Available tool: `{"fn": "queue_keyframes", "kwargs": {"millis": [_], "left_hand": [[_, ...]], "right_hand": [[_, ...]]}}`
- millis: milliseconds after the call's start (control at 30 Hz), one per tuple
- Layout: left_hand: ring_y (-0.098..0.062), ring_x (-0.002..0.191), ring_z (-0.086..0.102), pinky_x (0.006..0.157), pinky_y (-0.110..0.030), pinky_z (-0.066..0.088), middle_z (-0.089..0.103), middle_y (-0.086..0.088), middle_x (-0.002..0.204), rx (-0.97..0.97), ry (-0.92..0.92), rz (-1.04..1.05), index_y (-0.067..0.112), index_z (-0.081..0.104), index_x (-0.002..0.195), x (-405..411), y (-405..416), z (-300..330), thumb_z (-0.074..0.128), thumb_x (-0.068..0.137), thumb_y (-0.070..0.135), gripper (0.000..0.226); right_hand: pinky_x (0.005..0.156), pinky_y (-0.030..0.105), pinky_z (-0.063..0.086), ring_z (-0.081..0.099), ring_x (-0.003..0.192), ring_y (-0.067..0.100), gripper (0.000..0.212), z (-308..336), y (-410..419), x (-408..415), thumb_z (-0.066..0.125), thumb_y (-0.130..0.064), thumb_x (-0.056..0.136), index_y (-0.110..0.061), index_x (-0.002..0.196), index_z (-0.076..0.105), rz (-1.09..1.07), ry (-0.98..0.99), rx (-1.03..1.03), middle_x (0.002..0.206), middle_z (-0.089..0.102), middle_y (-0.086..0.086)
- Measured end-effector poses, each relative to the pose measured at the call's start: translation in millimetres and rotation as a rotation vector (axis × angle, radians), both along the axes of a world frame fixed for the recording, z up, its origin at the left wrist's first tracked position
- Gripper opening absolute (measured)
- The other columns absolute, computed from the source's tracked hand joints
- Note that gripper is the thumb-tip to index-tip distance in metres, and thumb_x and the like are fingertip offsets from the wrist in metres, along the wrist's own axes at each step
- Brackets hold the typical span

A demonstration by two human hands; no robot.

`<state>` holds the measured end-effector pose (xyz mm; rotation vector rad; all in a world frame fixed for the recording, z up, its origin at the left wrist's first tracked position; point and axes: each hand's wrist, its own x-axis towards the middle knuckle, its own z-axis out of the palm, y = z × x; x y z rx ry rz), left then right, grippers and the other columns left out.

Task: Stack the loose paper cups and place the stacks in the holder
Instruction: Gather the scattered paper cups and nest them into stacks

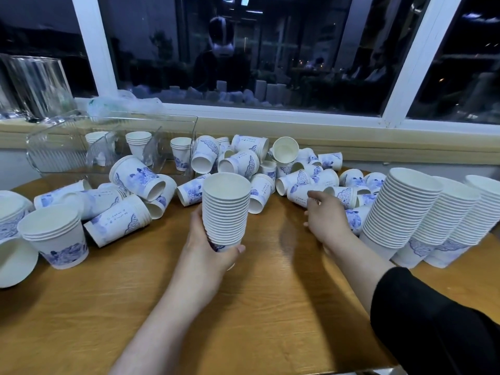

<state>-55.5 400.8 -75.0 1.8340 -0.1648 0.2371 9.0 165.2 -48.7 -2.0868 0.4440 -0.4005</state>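
- Left hand [213, 247] grips the base of an upright stack [226, 209] at mid-table [243, 307]; right hand [324, 215], fingers loosely extended and holding nothing, reaches to the loose cups [297, 180].
- Best to take one cup by its rim and seat it straight so the stack stays plumb.
- Clear holder [113, 147] stands far left, with few cups inside.
- Blue print and small script on the cups are too small to read.

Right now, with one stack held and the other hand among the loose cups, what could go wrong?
The left hand grips the tall held stack only at its base, so it may tip or slip apart. The right hand reaches for loose cups close beside the leaning finished stacks; a forearm nudge could topple them.
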Motion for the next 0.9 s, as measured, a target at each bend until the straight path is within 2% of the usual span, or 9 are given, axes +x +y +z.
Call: {"fn": "queue_keyframes", "kwargs": {"millis": [67, 133, 200, 267, 400, 467, 567, 733, 900], "left_hand": [[0.015, 0.101, 0.055, 0.065, -0.001, 0.043, 0.058, 0.018, 0.121, -0.004, 0.008, -0.005, 0.036, 0.035, 0.135, 0, 1, 0, 0.082, 0.076, 0.006, 0.081], [0.011, 0.106, 0.055, 0.072, -0.001, 0.042, 0.059, 0.017, 0.123, 0.007, 0.006, 0.002, 0.035, 0.036, 0.137, 0, 2, -1, 0.084, 0.075, 0.008, 0.083], [0.009, 0.108, 0.055, 0.08, -0.002, 0.041, 0.059, 0.017, 0.125, 0.025, -0.002, 0.009, 0.034, 0.036, 0.138, 0, 4, -1, 0.085, 0.073, 0.01, 0.085], [0.008, 0.106, 0.056, 0.082, -0.003, 0.041, 0.06, 0.018, 0.123, 0.034, -0.005, 0.008, 0.034, 0.038, 0.139, -2, 4, 0, 0.084, 0.073, 0.01, 0.084], [0.007, 0.105, 0.057, 0.086, -0.015, 0.047, 0.061, 0.023, 0.118, 0.073, -0.035, 0.01, 0.044, 0.037, 0.133, -6, 3, 0, 0.083, 0.073, 0.014, 0.081], [0.007, 0.105, 0.057, 0.084, -0.014, 0.046, 0.061, 0.024, 0.118, 0.087, -0.039, 0.01, 0.048, 0.036, 0.13, -8, 2, -1, 0.08, 0.075, 0.012, 0.08], [-0.002, 0.103, 0.059, 0.087, -0.028, 0.052, 0.063, 0.019, 0.115, 0.073, -0.022, 0.017, 0.047, 0.036, 0.131, -8, 2, -2, 0.079, 0.074, 0.012, 0.078], [-0.004, 0.101, 0.059, 0.083, -0.031, 0.052, 0.062, 0.017, 0.115, 0.057, -0.033, 0.01, 0.05, 0.036, 0.128, -8, 4, -1, 0.081, 0.073, 0.014, 0.079], [-0.013, 0.106, 0.065, 0.091, -0.043, 0.055, 0.068, 0.01, 0.115, 0.018, -0.005, -0.029, 0.059, 0.036, 0.124, -10, -2, -4, 0.077, 0.07, 0.024, 0.076]], "right_hand": [[0.087, 0.045, 0.057, 0.066, 0.098, 0.024, 0.03, 1, 4, -7, 0.048, -0.021, 0.099, -0.017, 0.125, 0.064, 0.001, -0.098, -0.043, 0.11, 0.068, 0.008], [0.09, 0.033, 0.053, 0.064, 0.099, 0.016, 0.02, 11, 8, -21, 0.054, -0.017, 0.098, -0.019, 0.112, 0.068, -0.009, -0.281, -0.081, 0.11, 0.068, 0.003], [0.085, 0.032, 0.052, 0.062, 0.091, 0.011, 0.014, 29, 17, -36, 0.058, -0.013, 0.097, -0.023, 0.103, 0.065, 0.005, -0.479, -0.049, 0.101, 0.067, -0.003], [0.077, 0.035, 0.054, 0.059, 0.084, 0.008, 0.021, 56, 30, -55, 0.06, -0.013, 0.096, -0.03, 0.108, 0.057, 0.08, -0.648, 0.046, 0.098, 0.063, -0.006], [0.074, 0.019, 0.049, 0.057, 0.084, 0.006, 0.03, 100, 54, -83, 0.059, -0.009, 0.097, -0.024, 0.123, 0.057, 0.326, -0.806, -0.02, 0.102, 0.061, -0.004], [0.076, 0.015, 0.046, 0.056, 0.085, 0.002, 0.028, 111, 63, -87, 0.059, -0.008, 0.097, -0.018, 0.123, 0.061, 0.415, -0.786, -0.172, 0.103, 0.063, -0.006], [0.08, 0.01, 0.039, 0.054, 0.092, -0.004, 0.032, 109, 72, -85, 0.058, -0.01, 0.097, -0.021, 0.127, 0.063, 0.545, -0.674, -0.379, 0.102, 0.058, -0.017], [0.08, 0.012, 0.035, 0.048, 0.089, -0.01, 0.037, 100, 73, -85, 0.051, -0.016, 0.1, -0.026, 0.135, 0.059, 0.636, -0.493, -0.491, 0.092, 0.048, -0.026], [0.108, 0.028, 0.037, 0.044, 0.127, 0.004, 0.043, 91, 72, -84, 0.046, -0.027, 0.103, -0.027, 0.146, 0.046, 0.679, -0.37, -0.53, 0.136, 0.044, -0.013]]}}
